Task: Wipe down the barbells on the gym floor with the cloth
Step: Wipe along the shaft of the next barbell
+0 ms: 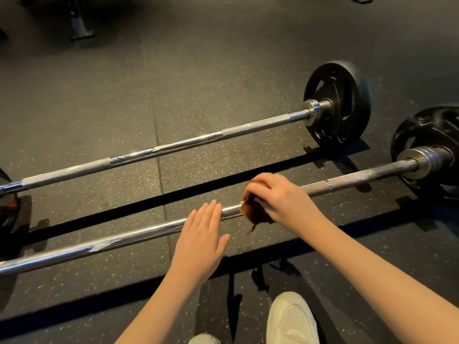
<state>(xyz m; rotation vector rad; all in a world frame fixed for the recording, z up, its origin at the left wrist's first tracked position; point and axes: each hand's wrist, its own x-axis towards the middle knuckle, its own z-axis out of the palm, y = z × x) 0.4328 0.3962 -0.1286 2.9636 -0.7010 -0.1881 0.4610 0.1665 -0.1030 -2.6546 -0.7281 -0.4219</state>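
Two barbells lie on the gym floor (pixel 99 108): the near barbell (pixel 139 237) is being wiped, and the far barbell (pixel 173 146) lies beyond it. A brown cloth (pixel 253 213) sits bunched on the near barbell's shaft, the right hand (pixel 280 197) clamped round it. The left hand (pixel 201 237) lies flat across the shaft just beside the cloth, fingers straight. Wrapping the cloth fully round and drawing it toward the plate (pixel 427 135) at this bar's end should clean best, the flat hand checking any roll.

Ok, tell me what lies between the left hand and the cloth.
In the head view, only a short bare stretch of the near barbell separates the left hand from the cloth, which the right hand grips.
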